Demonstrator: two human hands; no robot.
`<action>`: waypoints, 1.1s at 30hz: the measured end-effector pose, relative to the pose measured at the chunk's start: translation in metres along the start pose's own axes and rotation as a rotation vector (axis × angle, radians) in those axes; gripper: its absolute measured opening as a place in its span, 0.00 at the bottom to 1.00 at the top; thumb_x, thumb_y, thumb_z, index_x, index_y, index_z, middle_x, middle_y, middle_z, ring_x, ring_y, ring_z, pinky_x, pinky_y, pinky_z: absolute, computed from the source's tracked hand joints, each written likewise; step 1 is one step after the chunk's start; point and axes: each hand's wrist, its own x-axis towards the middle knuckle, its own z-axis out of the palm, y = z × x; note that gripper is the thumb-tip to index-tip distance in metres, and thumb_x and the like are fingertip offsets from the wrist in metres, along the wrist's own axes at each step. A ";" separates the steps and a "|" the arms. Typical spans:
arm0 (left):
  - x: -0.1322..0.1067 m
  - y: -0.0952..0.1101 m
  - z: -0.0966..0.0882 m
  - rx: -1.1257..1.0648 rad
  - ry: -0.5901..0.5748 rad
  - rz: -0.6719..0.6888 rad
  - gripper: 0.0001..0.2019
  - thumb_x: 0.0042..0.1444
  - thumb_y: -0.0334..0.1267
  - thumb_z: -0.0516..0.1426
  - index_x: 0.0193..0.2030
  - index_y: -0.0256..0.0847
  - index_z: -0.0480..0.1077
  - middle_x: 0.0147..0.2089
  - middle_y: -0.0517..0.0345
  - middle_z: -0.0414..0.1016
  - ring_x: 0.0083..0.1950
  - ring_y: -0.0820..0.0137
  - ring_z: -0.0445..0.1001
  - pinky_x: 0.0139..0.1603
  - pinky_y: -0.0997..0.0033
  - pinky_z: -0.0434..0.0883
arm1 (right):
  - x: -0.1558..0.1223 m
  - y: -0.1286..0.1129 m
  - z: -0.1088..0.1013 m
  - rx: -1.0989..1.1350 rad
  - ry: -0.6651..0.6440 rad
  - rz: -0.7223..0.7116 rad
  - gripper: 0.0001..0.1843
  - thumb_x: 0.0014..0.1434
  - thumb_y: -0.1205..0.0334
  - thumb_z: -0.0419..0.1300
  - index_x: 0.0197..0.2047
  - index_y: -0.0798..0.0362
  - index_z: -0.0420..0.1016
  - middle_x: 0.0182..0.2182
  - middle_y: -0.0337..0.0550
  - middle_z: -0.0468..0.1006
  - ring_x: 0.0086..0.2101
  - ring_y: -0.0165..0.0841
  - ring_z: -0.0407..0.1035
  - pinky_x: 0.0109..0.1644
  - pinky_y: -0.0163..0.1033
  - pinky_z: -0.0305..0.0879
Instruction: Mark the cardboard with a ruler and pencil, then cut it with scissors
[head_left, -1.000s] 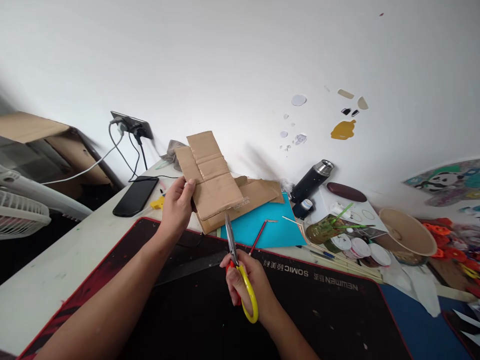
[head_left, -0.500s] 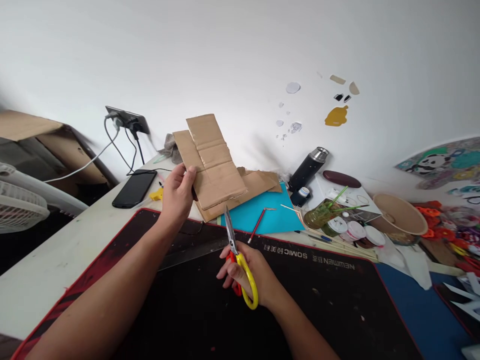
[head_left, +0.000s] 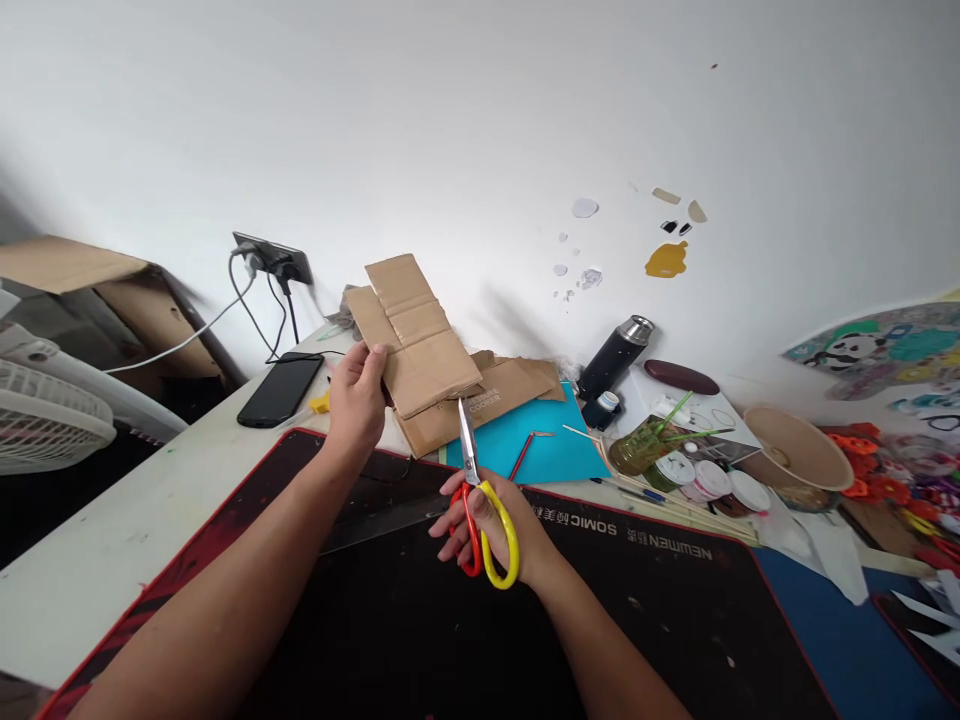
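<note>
My left hand point(head_left: 358, 395) pinches the left edge of a brown cardboard piece point(head_left: 420, 340), thumb on top and fingers behind it. Crease lines run across this piece, and it is held tilted above the table. In my right hand point(head_left: 487, 515) is a pair of scissors point(head_left: 471, 470) with one red and one yellow handle. Their blades look closed and point up toward the lower edge of the cardboard; whether the tips touch it I cannot tell. Behind lie more cardboard sheets point(head_left: 517, 385), one printed with "cooker", on a blue sheet point(head_left: 495, 440).
A black desk mat point(head_left: 420, 630) covers the front, with a clear ruler point(head_left: 382, 527) on it. A phone point(head_left: 281, 388) lies left, near a fan point(head_left: 52, 410). Rightward stand a thermos point(head_left: 615, 355), a green-stained jar point(head_left: 634, 450), paint pots point(head_left: 709, 480) and a bowl point(head_left: 799, 440). A red-handled tool point(head_left: 521, 457) lies on the blue sheet.
The view has tilted up a little. The scissors have turned slightly, showing both handles more fully, and their tips are nearer the cardboard's lower right corner. Both hands keep their hold.
</note>
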 end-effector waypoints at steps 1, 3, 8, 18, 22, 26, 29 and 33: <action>0.000 0.000 0.000 0.000 0.011 -0.006 0.19 0.69 0.59 0.59 0.48 0.44 0.77 0.31 0.60 0.74 0.24 0.71 0.68 0.22 0.74 0.64 | 0.000 0.002 -0.001 -0.004 -0.008 0.009 0.54 0.41 0.11 0.66 0.50 0.52 0.70 0.33 0.47 0.86 0.24 0.39 0.81 0.25 0.35 0.70; -0.002 0.002 0.002 -0.001 0.038 -0.024 0.18 0.68 0.57 0.60 0.46 0.44 0.77 0.29 0.62 0.72 0.23 0.72 0.66 0.21 0.75 0.61 | 0.000 0.007 -0.003 -0.013 -0.023 0.028 0.55 0.40 0.11 0.68 0.50 0.52 0.70 0.33 0.47 0.86 0.24 0.39 0.81 0.24 0.34 0.69; -0.006 0.008 0.005 0.010 0.036 -0.048 0.17 0.67 0.55 0.62 0.42 0.43 0.79 0.28 0.63 0.68 0.23 0.74 0.61 0.18 0.76 0.56 | -0.008 0.013 -0.009 -0.041 -0.038 0.008 0.55 0.43 0.12 0.67 0.53 0.52 0.71 0.36 0.49 0.86 0.27 0.39 0.82 0.27 0.35 0.70; -0.009 0.001 0.008 0.010 -0.019 -0.041 0.20 0.67 0.58 0.61 0.52 0.44 0.79 0.34 0.55 0.80 0.32 0.64 0.77 0.26 0.71 0.71 | -0.017 0.012 -0.007 -0.166 -0.089 -0.026 0.47 0.51 0.19 0.71 0.56 0.51 0.74 0.40 0.49 0.87 0.33 0.40 0.85 0.32 0.36 0.73; -0.012 0.004 0.008 0.012 -0.033 -0.032 0.20 0.67 0.58 0.61 0.53 0.44 0.79 0.37 0.53 0.82 0.34 0.63 0.79 0.28 0.69 0.73 | -0.014 0.018 -0.006 -0.174 -0.020 -0.035 0.45 0.54 0.20 0.69 0.54 0.52 0.74 0.35 0.45 0.85 0.24 0.35 0.80 0.25 0.33 0.69; -0.012 0.006 0.008 0.005 -0.029 -0.011 0.21 0.67 0.59 0.62 0.53 0.45 0.79 0.38 0.52 0.82 0.35 0.62 0.80 0.28 0.69 0.74 | -0.016 0.017 -0.004 -0.213 0.011 -0.064 0.43 0.56 0.20 0.67 0.52 0.52 0.75 0.32 0.43 0.84 0.18 0.29 0.72 0.21 0.31 0.62; -0.013 0.010 0.010 0.005 -0.030 -0.002 0.20 0.67 0.59 0.62 0.52 0.45 0.80 0.38 0.51 0.83 0.37 0.61 0.81 0.29 0.68 0.75 | -0.018 0.015 -0.002 -0.246 0.026 -0.069 0.42 0.56 0.20 0.68 0.51 0.52 0.76 0.28 0.39 0.81 0.18 0.28 0.69 0.22 0.31 0.62; -0.018 0.020 0.014 0.011 -0.059 0.011 0.20 0.67 0.59 0.63 0.50 0.44 0.80 0.44 0.49 0.85 0.44 0.57 0.83 0.33 0.67 0.77 | -0.019 0.014 -0.002 -0.269 0.034 -0.087 0.43 0.57 0.20 0.67 0.52 0.52 0.77 0.27 0.38 0.79 0.18 0.28 0.67 0.21 0.32 0.61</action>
